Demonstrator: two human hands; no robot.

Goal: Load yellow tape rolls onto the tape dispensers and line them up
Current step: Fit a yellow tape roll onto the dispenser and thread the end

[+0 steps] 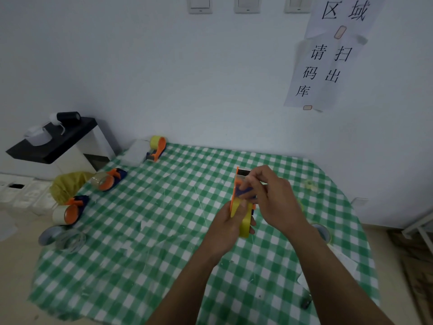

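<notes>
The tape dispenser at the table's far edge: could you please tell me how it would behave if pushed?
The tape dispenser stands upright on a narrow base with its yellow roll high, so it would probably tip rather than slide. Its plastic frame looks rigid and likely light.

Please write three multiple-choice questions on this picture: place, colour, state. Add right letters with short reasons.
1. Where do the three free dispensers lie? A) table's left side B) table's right side C) table's middle
2. Which colour is the roll on the held dispenser? A) yellow B) black C) red
3. The held dispenser is: A) on the table B) gripped by left hand and right hand C) in one hand
Key: 1 A, they line its left edge; 2 A, it shows yellow; 3 B, both hands clasp it.
</notes>
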